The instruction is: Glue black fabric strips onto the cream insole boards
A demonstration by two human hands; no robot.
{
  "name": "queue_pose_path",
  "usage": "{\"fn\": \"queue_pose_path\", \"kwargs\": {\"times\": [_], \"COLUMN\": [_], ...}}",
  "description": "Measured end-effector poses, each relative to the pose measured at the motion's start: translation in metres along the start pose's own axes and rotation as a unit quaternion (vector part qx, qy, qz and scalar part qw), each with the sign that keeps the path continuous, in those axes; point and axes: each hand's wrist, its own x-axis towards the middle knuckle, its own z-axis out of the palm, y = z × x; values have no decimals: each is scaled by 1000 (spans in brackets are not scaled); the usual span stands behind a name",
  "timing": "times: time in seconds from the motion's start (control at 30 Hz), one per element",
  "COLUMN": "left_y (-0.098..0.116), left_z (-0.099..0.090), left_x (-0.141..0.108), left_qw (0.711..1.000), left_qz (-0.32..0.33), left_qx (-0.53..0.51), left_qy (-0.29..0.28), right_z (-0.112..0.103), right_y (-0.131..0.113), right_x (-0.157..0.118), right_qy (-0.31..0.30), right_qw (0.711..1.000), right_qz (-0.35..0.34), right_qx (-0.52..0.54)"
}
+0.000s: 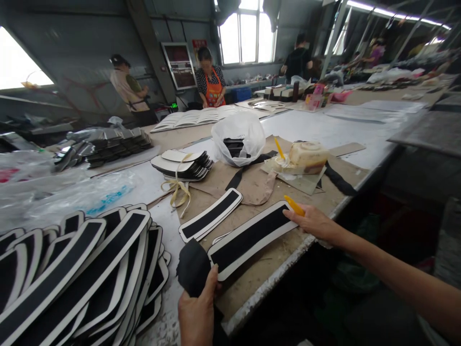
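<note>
My left hand (199, 307), at the bottom centre, is closed round a folded black cloth piece (193, 266), its thumb at the near end of a white-edged black strip (252, 239). At the strip's far end, my right hand (312, 221) pinches a yellow tool (294, 205), with fingertips touching the strip. Just behind lies a shorter white-edged black strip (212, 215) on brown paper. A big fanned pile of similar strips (108, 269) fills the lower left.
Behind the strips are a tied stack of pieces (182, 165), a white plastic bag (237, 139) with black pieces, and a glue-smeared container (308, 156) beside a yellow stick (279, 148). Several people stand farther back. The table edge (266, 283) runs along the right.
</note>
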Motion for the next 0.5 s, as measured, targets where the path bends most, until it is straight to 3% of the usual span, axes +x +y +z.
{"fn": "queue_pose_path", "kwargs": {"times": [0.3, 0.5], "left_y": [6, -5], "left_z": [-15, -22], "left_x": [-8, -6], "left_qw": [992, 994], "left_qz": [-43, 6], "left_qx": [-120, -93], "left_qy": [25, 51], "right_z": [2, 2], "right_y": [-30, -35], "right_x": [-11, -14], "right_qy": [-28, -46], "right_qw": [999, 998], "right_qz": [-12, -16], "right_qx": [15, 26]}}
